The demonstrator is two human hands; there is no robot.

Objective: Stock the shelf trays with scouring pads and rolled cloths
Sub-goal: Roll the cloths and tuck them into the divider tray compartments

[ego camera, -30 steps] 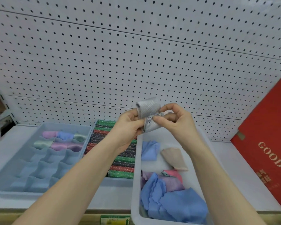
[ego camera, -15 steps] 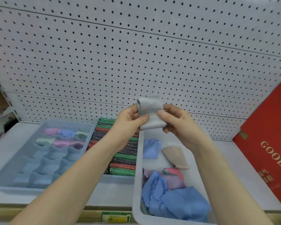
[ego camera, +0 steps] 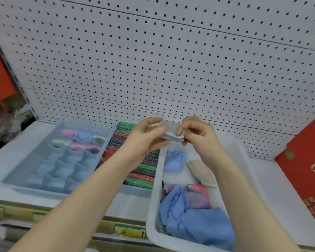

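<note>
Head view, left hand and right hand pinching grey cloth, ends hidden, blurred

Bright, even, nearly shadowless light; wide-angle view bends the pegboard, with slight motion blur throughout.

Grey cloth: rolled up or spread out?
Not spread: the grey cloth is a compact bundle pinched between left hand and right hand; roll or fold, cannot tell.
</note>
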